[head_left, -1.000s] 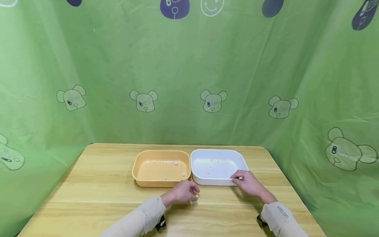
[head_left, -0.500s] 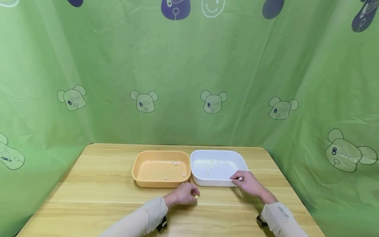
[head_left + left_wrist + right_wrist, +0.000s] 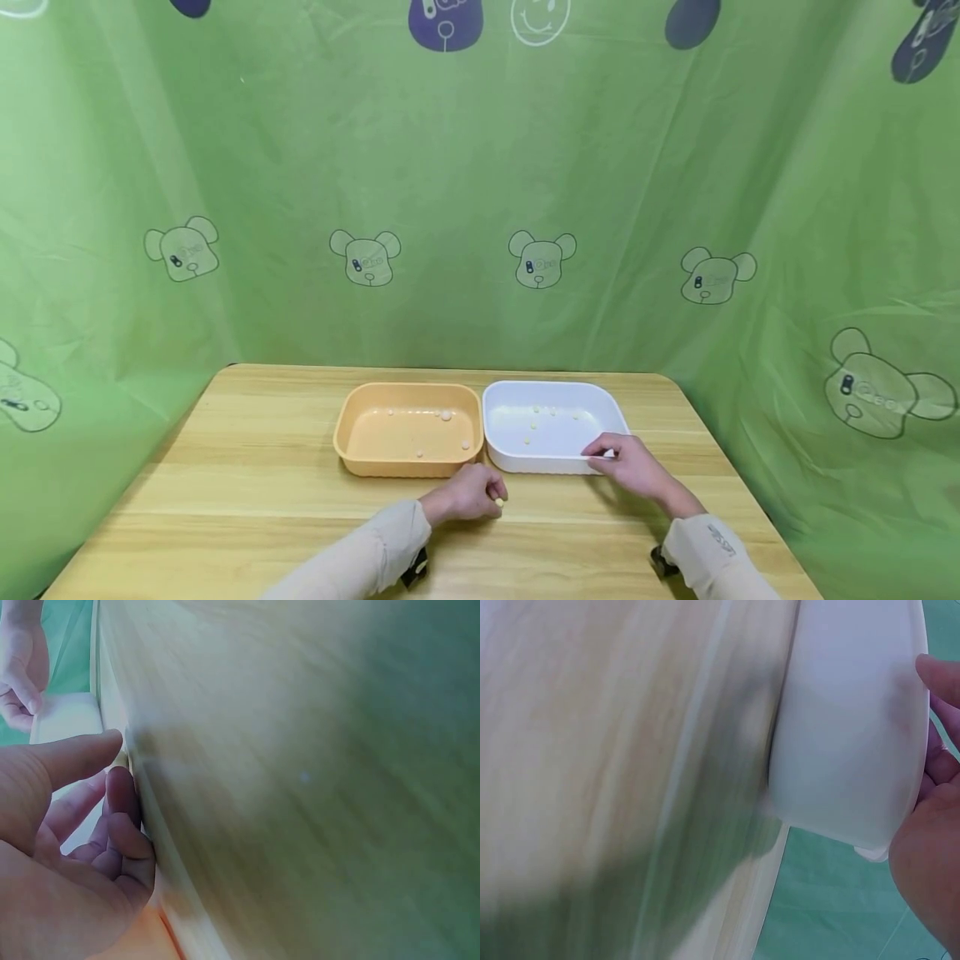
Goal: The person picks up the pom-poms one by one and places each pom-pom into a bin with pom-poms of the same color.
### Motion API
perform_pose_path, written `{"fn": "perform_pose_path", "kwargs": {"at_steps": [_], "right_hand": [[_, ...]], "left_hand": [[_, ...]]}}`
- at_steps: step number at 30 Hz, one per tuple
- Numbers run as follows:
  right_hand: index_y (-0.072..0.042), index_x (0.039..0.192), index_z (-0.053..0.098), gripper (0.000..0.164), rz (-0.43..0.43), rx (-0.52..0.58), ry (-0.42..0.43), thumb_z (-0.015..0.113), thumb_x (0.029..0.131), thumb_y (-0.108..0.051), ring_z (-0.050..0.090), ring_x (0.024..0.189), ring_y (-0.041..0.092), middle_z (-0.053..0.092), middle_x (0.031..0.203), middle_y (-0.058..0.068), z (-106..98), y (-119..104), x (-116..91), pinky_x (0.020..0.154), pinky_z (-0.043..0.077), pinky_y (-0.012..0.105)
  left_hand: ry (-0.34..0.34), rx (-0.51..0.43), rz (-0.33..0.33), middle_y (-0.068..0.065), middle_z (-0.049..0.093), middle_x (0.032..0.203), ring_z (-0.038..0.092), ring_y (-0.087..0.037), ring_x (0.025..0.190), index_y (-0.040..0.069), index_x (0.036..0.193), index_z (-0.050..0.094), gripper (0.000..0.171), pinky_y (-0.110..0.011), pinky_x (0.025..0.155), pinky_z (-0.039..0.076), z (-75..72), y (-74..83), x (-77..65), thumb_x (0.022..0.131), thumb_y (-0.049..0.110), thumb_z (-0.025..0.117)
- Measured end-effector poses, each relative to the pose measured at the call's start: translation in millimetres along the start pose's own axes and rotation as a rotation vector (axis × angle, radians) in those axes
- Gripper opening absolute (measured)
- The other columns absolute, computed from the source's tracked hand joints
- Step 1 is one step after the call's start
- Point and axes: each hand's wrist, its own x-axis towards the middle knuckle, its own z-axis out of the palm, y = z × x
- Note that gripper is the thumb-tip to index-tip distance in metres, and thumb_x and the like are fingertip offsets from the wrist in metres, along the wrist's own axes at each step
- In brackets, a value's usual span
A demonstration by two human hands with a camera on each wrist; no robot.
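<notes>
My left hand (image 3: 471, 492) is just in front of the corner where the two bins meet, low over the table. Its thumb and fingertips pinch a small yellow round piece (image 3: 499, 502); in the left wrist view the thumb mostly covers it. Behind that hand stands an orange bin (image 3: 397, 468) with several small pale round pieces in it. A white bin (image 3: 536, 463) adjoins it on the right, holding several small yellow pieces such as one yellow piece (image 3: 527, 441). My right hand (image 3: 633, 465) grips the white bin's front right rim, thumb outside and fingers inside.
Both bins stand on a light wooden table (image 3: 262, 500). A green curtain (image 3: 450, 325) printed with bear heads hangs behind the table and along both sides.
My left hand has shifted slightly right, and its fingers have closed around the yellow piece. The right hand stays on the white bin's rim.
</notes>
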Motion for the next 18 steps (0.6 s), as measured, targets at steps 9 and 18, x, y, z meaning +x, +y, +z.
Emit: {"fn": "perform_pose_path", "kwargs": {"at_steps": [9,18], "right_hand": [[-0.016,0.088,0.072,0.009,-0.003,-0.012,0.0,0.07,0.084,-0.009,0.059,0.081,0.01,0.065,0.086,-0.008,0.3,0.1,0.0,0.071,0.047,0.026],[-0.016,0.087,0.072,0.009,-0.013,-0.029,0.006,0.071,0.083,-0.009,0.06,0.081,0.009,0.066,0.085,-0.008,0.8,0.7,-0.1,0.071,0.048,0.026]], "left_hand": [[-0.014,0.017,0.012,0.009,0.056,0.067,0.05,0.0,0.063,0.009,0.078,0.068,0.015,-0.015,0.062,0.044,-1.2,1.4,-1.5,0.071,0.0,0.077],[-0.033,-0.043,0.005,0.009,0.058,0.068,0.052,-0.001,0.063,0.008,0.079,0.068,0.012,-0.016,0.062,0.046,-2.7,5.9,-4.3,0.073,0.001,0.077]]}}
